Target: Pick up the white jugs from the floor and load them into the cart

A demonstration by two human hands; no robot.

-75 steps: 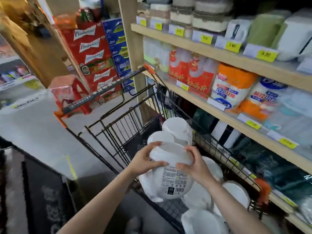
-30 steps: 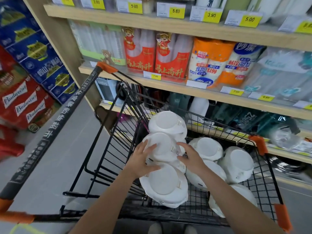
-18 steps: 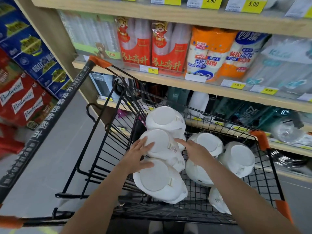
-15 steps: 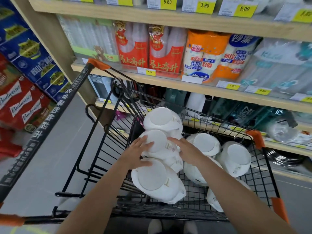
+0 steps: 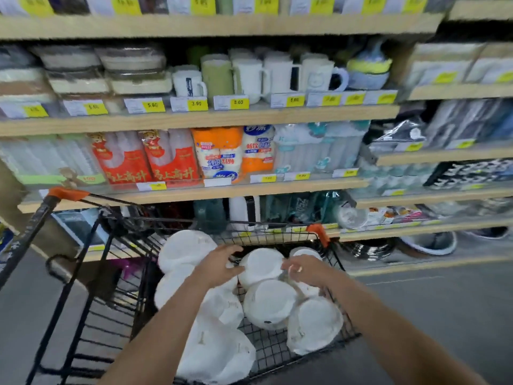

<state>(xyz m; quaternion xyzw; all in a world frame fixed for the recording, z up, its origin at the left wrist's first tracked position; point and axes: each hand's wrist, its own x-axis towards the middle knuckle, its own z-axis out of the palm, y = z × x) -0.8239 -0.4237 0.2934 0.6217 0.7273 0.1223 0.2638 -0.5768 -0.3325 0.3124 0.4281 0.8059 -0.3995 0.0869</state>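
Your left hand [image 5: 219, 266] has let go of the round white plastic jug it was steadying and now hovers with fingers spread over the pile in the black wire cart [image 5: 111, 287]. Your right hand [image 5: 305, 269] has slid right, off that jug. Your view has tilted up, showing more shelves.

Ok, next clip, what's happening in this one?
A person stands at a black wire cart beside store shelves, loading white jugs into it. Several jugs already lie piled in the basket. Both hands are over the pile: the left hand with fingers spread above a jug, the right hand loosely curled just above another. The frame is blurred, but neither hand seems to hold a jug.
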